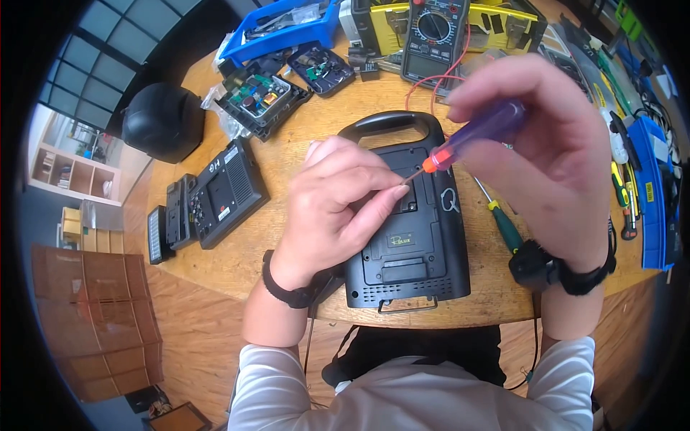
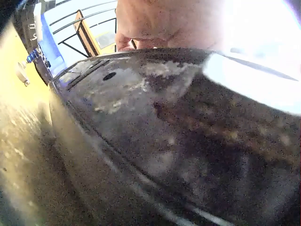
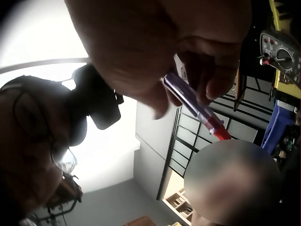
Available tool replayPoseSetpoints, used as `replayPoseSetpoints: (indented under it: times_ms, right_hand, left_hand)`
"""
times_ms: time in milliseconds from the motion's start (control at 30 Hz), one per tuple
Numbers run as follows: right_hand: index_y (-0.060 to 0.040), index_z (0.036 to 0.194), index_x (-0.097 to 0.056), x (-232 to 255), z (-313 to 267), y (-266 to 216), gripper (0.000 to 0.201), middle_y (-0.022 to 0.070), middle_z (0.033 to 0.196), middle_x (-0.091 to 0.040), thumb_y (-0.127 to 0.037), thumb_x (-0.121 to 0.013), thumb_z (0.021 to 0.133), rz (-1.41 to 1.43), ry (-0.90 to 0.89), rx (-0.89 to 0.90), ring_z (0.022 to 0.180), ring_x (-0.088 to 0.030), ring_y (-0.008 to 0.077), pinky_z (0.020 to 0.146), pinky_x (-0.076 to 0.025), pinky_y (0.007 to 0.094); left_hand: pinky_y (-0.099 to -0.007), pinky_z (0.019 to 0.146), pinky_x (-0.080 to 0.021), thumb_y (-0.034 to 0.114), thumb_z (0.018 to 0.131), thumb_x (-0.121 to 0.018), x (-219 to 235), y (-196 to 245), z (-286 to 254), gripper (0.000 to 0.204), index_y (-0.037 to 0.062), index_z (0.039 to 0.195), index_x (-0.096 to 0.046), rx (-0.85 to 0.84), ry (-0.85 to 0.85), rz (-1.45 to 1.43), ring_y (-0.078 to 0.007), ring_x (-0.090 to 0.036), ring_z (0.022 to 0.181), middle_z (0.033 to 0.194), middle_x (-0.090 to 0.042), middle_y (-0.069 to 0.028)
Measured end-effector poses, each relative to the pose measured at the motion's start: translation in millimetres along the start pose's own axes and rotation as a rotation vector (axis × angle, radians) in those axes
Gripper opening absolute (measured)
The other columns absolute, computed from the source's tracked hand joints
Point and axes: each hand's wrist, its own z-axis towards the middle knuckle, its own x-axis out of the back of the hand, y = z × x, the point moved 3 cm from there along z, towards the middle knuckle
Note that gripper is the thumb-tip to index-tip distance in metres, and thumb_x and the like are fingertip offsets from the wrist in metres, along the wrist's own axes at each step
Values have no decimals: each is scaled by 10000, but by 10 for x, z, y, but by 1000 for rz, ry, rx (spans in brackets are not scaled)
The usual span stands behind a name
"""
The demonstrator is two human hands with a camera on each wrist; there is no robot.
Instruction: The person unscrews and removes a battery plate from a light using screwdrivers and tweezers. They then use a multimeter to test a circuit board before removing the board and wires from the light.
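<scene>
A black device (image 1: pixel 374 251) with a carrying handle lies flat on the wooden table, its back panel up. My right hand (image 1: pixel 546 151) holds a purple screwdriver (image 1: pixel 489 133) with an orange collar, tilted down toward the panel's upper part. With thumb and index finger, my left hand (image 1: pixel 338 201) pinches the screwdriver's thin shaft near the tip, just over the panel; the tip itself is hidden. In the right wrist view the right hand's (image 3: pixel 164 52) fingers are round the purple handle (image 3: pixel 188 96). The left wrist view shows the device's dark surface (image 2: pixel 141 117) close up.
A green-handled screwdriver (image 1: pixel 505 226) lies right of the device. Opened housings with circuit boards (image 1: pixel 259 97) and black panels (image 1: pixel 226 194) are at left. Behind stand a multimeter (image 1: pixel 433 36) and a blue tray (image 1: pixel 284 36); a blue bin (image 1: pixel 650 194) is at right.
</scene>
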Motion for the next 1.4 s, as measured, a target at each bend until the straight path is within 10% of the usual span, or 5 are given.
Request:
replayPoseSetpoints:
  times_ms: [367, 1400]
  right_hand:
    - [20, 1090, -638, 59, -32, -69, 148, 14, 950, -621, 62, -648, 948, -260, 32, -174, 792, -566, 47, 682, -446, 185]
    - [74, 970, -655, 48, -656, 122, 85, 93, 963, -626, 121, -683, 905, -186, 303, -235, 728, -672, 104, 609, -537, 197]
  left_hand:
    - [-372, 917, -463, 129, 799, -828, 23, 14, 2, 345, 30, 1123, -765, 72, -306, -130, -276, -668, 1030, 1166, -752, -122]
    - [-342, 810, -476, 92, 765, -838, -6, 17, -30, 336, 34, 1091, -779, -6, -272, -77, -241, -625, 895, 1199, -759, -97]
